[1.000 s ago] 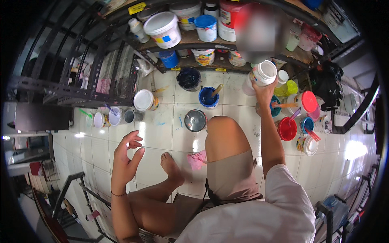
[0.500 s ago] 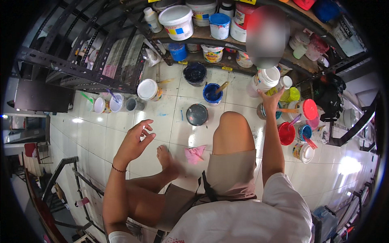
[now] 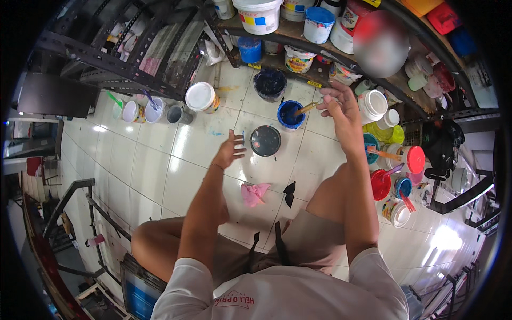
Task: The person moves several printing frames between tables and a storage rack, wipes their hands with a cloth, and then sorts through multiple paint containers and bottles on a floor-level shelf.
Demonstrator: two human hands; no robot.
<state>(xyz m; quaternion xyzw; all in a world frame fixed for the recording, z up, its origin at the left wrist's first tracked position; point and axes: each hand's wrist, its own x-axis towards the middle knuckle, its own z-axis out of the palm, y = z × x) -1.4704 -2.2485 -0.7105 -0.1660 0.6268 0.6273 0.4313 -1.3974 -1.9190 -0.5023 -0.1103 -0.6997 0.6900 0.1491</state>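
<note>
Hand [image 3: 341,109] at blue paint pot [image 3: 290,113]

— Where do we look from?
— From the head, steeply down past our knees to the tiled floor [image 3: 160,160], with the shelf rack [image 3: 298,40] along its far edge.
— How near?
— Close; the wide lens bends the edges. We have only this view.

Bare tile [image 3: 176,154] lies open leftward; paint pots [image 3: 397,176] crowd the right.
</note>
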